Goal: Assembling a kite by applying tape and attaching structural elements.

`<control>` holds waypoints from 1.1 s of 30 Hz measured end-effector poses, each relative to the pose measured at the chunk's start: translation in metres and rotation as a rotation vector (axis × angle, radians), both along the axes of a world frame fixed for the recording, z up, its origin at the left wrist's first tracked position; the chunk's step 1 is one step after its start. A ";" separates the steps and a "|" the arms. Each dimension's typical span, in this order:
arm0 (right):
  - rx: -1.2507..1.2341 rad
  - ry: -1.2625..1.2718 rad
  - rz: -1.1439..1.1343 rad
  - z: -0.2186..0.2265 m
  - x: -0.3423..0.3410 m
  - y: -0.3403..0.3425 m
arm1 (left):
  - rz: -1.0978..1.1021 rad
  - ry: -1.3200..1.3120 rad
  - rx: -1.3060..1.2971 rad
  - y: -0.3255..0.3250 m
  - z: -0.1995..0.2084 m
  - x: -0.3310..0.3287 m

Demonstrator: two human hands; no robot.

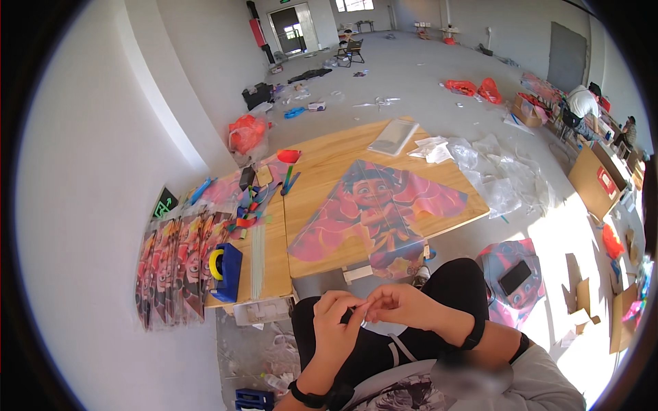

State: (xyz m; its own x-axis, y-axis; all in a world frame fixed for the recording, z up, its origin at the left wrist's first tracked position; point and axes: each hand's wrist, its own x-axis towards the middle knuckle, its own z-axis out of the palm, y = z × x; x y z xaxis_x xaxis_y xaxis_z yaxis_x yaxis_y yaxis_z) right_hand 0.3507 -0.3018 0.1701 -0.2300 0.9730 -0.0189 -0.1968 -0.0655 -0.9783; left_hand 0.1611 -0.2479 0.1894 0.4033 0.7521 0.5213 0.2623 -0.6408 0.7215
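Over my lap, my left hand [336,320] and my right hand [399,305] meet with their fingertips pinched together. Something small is between them, too tiny to make out; a dark bit shows by the left fingers. On the wooden table [322,151] just beyond lies a printed kite [384,205] with a cartoon figure on red and purple wings. Its lower tail hangs over the near table edge. Left of it are a blue tape dispenser [229,274] with a yellow roll and a bundle of thin pale rods [258,264].
Packed printed kites [181,267] overhang the table's left side, below colourful ribbons [250,205]. A clear plastic case [393,137] lies at the back. A phone [515,276] rests on a printed seat at right. Plastic wrap [500,178] and cardboard boxes [596,181] litter the floor; people work far right.
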 end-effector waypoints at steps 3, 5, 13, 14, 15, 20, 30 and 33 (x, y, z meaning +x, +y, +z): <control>-0.139 0.085 -0.035 -0.007 -0.005 -0.002 | -0.038 -0.064 -0.062 -0.001 0.000 0.002; -0.129 0.009 -0.066 -0.005 -0.003 -0.004 | -0.077 -0.117 -0.116 -0.001 -0.001 0.003; -0.083 -0.061 -0.119 -0.013 -0.004 0.000 | -0.098 -0.341 -0.436 0.004 -0.016 0.005; -0.145 0.030 -0.157 -0.010 -0.005 0.000 | -0.078 -0.354 -0.405 0.007 -0.015 0.006; -0.206 0.122 -0.196 -0.008 -0.005 0.001 | -0.083 -0.350 -0.405 0.008 -0.012 0.008; -0.175 0.051 -0.216 -0.031 -0.003 0.004 | -0.060 -0.338 -0.463 0.017 -0.019 0.009; -0.213 0.036 -0.332 -0.051 0.011 0.039 | 0.016 -0.263 -0.357 0.063 -0.060 0.025; -0.228 -0.009 -0.358 -0.057 0.020 0.064 | 0.050 -0.285 -0.286 0.087 -0.058 0.036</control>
State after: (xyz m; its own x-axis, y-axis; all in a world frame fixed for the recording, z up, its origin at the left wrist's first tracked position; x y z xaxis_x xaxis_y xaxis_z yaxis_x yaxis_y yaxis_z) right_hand 0.3708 -0.2375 0.1132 0.1232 0.9622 -0.2429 -0.2379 -0.2090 -0.9485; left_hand 0.1972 -0.1607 0.1317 0.2320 0.8979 0.3740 0.0521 -0.3954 0.9170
